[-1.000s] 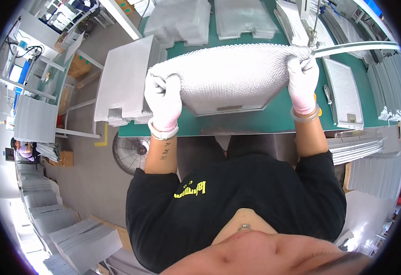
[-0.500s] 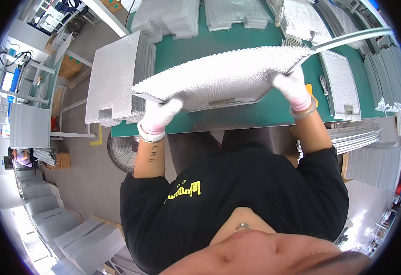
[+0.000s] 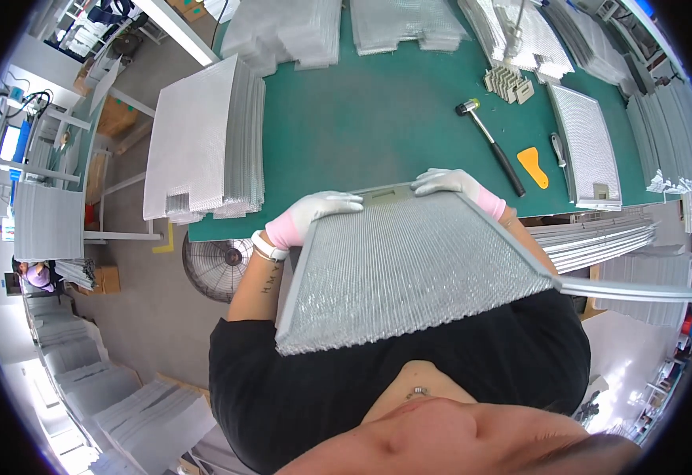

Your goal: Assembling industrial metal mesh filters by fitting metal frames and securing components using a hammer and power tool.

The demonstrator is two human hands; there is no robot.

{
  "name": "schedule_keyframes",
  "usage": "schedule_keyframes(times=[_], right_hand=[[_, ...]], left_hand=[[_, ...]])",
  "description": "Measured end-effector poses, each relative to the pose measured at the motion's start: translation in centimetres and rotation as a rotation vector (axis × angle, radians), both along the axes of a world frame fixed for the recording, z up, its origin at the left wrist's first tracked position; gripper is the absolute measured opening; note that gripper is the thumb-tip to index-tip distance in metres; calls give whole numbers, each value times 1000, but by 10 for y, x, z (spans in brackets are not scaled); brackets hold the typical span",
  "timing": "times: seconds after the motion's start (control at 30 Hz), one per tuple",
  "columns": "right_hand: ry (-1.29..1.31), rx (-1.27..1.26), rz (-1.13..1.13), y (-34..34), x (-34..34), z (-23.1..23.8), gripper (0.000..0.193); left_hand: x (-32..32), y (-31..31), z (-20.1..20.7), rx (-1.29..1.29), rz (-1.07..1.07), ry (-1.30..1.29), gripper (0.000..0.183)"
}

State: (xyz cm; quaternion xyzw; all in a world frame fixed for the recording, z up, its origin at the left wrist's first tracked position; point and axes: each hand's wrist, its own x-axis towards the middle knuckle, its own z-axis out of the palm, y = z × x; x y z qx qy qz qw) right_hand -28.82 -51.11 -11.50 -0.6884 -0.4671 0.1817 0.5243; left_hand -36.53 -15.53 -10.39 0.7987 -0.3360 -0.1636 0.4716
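Left hand [image 3: 320, 210] and right hand [image 3: 452, 184] look clamped on the mesh panel [image 3: 413, 273] at its far end, undersides hidden.

Mesh panel [image 3: 417, 269]: shiny mtl, rough surf.; tabletop [image 3: 346, 119]: smooth, matt; scraper [image 3: 533, 167]: smooth plast.

Dark tattooed letters [image 3: 270, 279], apparently 3, on left forearm [image 3: 256, 299]

**Silver on green**
Panel [image 3: 413, 273], frame centre: silver-grey, fine parallel ribs. Left hand [image 3: 320, 211], right hand [image 3: 450, 183]: white gloves [image 3: 326, 204], pink cuffs [image 3: 283, 231]. Tabletop [image 3: 354, 119], upper middle: green. Flat tool [image 3: 533, 167], right of centre: solid orange-yellow. Hammer [image 3: 499, 152]: black grip, silver shaft. Shirt [image 3: 492, 356]: black.
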Motion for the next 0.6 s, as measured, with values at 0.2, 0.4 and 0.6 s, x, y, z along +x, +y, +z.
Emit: schedule_keyframes(times=[0.2,0.4,0.6], right_hand=[[-39,34,29,-2,7,-19,37],[-140,-44,14,-3,3,-5,38],[241,-45,-339,22,-28,55,43]], left_hand=[[-3,-4,6,29,-42,-115,50],[-12,-3,4,-57,37,-68,44],[6,-8,-6,-680,939,116,29]])
